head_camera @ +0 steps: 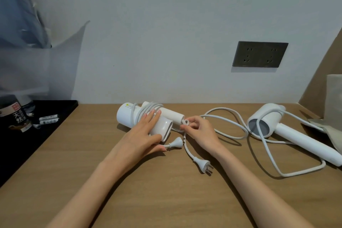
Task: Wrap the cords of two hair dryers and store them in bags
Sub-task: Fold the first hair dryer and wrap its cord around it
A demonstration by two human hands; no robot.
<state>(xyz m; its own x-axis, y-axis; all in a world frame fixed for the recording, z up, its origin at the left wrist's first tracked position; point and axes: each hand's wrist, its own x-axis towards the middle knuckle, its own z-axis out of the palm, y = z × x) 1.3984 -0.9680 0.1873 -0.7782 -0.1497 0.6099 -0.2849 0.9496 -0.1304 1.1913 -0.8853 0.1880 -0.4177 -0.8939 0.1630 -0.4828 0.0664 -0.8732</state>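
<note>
A white hair dryer (127,116) lies near the wall with its cord wound around the body. My left hand (146,133) presses flat on it, fingers over the coils, thumb by its plug (175,143). My right hand (199,131) pinches the cord loop at the end of its handle (186,122). A second white hair dryer (288,133) lies to the right, its cord (231,116) in loose loops on the table, its plug (203,165) in front of my right wrist. A beige bag (333,98) stands at the far right.
The wooden table (166,190) meets a white wall with a dark socket plate (260,54). A black tray (46,126) at left holds a dark canister (13,113) and small batteries (48,117). Translucent plastic sheeting (37,61) hangs at the far left.
</note>
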